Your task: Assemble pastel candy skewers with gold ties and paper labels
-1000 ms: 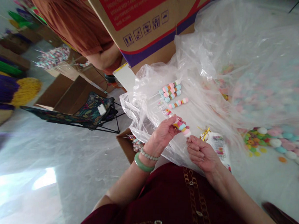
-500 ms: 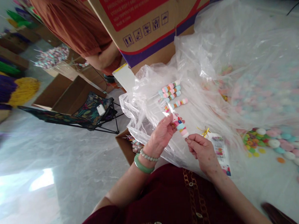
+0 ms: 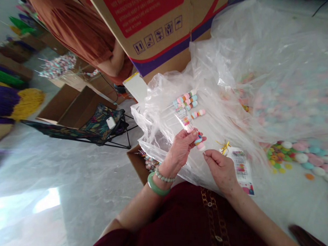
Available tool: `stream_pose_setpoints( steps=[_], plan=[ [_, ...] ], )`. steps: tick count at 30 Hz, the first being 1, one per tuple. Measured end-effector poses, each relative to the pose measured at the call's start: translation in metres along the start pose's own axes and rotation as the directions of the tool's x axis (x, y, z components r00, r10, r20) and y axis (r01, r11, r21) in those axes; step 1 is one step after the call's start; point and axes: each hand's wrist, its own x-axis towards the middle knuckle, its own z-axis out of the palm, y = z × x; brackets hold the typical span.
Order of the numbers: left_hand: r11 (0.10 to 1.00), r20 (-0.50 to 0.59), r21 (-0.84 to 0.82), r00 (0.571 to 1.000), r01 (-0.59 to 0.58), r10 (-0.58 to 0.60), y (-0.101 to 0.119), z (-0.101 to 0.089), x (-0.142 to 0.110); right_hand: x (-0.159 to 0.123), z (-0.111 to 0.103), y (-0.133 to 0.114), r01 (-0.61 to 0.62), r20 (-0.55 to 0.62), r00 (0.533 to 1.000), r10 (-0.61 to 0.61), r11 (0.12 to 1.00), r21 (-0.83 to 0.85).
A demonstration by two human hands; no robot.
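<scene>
Plastic sheeting [image 3: 158,119] on the floor [image 3: 74,176] keeps candy skewers [image 3: 186,100] clean. The left hand [image 3: 179,149] grips one; the right hand [image 3: 222,167] pinches empty beside it.

The clear plastic bag [image 3: 164,126] is thin, glossy and crinkled. The candy skewer [image 3: 200,146] has matt, soft-looking pieces. The cardboard carton [image 3: 161,40] is matt, the bangle [image 3: 154,184] smooth, glossy jade-like stone, the floor [image 3: 74,183] polished and shiny, the maroon sleeve [image 3: 114,239] cloth.
</scene>
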Motion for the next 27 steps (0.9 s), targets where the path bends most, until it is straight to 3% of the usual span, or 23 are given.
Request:
stream_pose_setpoints(
  steps=[3,6,9,11,13,16,18,20,24,27],
  plan=[
    [0.999,0.018,0.017,0.999,0.035,-0.036,-0.001,0.001,-0.002,0.002,0.001,-0.001,0.038,-0.02,0.999,-0.039,0.996,-0.076],
    [0.993,0.04,0.011,0.992,0.115,-0.116,-0.001,-0.001,-0.003,0.003,0.003,-0.002,-0.076,0.031,0.997,0.071,0.979,0.189],
    [0.975,0.08,-0.019,0.972,0.222,-0.22,-0.003,-0.002,-0.003,0.005,0.007,-0.004,-0.233,0.155,0.972,0.178,0.83,0.507],
    [0.967,0.091,-0.017,0.963,0.256,-0.253,-0.005,-0.002,-0.004,0.006,0.01,-0.005,-0.333,0.26,0.941,0.214,0.709,0.621],
    [0.967,0.091,-0.005,0.963,0.254,-0.253,-0.007,-0.001,-0.005,0.008,0.012,-0.007,-0.379,0.309,0.924,0.226,0.653,0.655],
    [0.965,0.14,-0.022,0.957,0.261,-0.256,-0.01,-0.002,-0.005,0.011,0.014,-0.01,-0.329,0.236,0.944,0.23,0.688,0.647],
    [0.945,0.211,-0.059,0.93,0.321,-0.302,-0.007,-0.004,-0.002,0.012,0.014,-0.012,-0.291,0.195,0.957,0.217,0.713,0.638],
    [0.928,0.264,-0.129,0.914,0.349,-0.307,-0.001,-0.008,0.002,0.013,0.011,-0.013,-0.311,0.23,0.95,0.21,0.702,0.641],
    [0.942,0.232,-0.248,0.958,0.225,-0.168,0.011,-0.01,0.012,0.015,0.004,-0.009,-0.488,0.453,0.865,0.216,0.572,0.659],
    [0.971,0.152,-0.172,0.979,0.164,-0.138,0.009,-0.006,0.011,0.017,-0.001,-0.006,-0.574,0.552,0.809,0.2,0.464,0.674]
  ],
)
